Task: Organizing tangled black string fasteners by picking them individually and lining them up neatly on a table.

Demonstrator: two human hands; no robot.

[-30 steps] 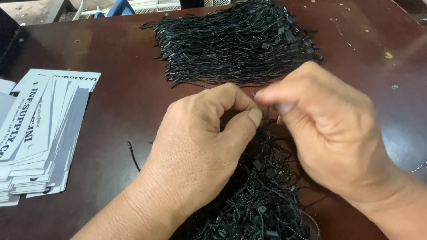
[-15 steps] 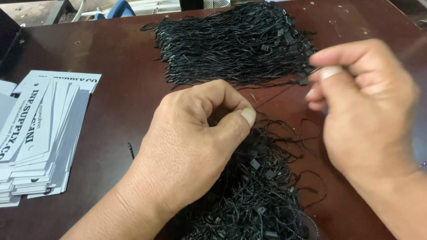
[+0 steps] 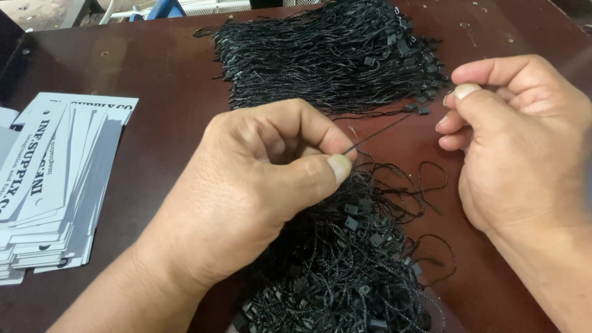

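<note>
My left hand (image 3: 259,191) pinches one end of a thin black string (image 3: 382,129) between thumb and forefinger. That string runs up and right to a small black clasp near my right hand (image 3: 518,142), whose thumb and forefinger are pressed together just beside it; I cannot tell whether they touch it. Under and in front of my left hand lies a tangled heap of black looped strings with clasps (image 3: 351,265). A neater bundle of the same strings (image 3: 327,55) lies at the far side of the dark brown table (image 3: 154,68).
A fanned stack of white printed paper tags (image 3: 49,185) lies at the left edge of the table. Something blue and white shows beyond the table's far edge (image 3: 163,7).
My hands were together over the heap. My right hand has moved away to the right, drawing one string out taut from my left hand's pinch.
</note>
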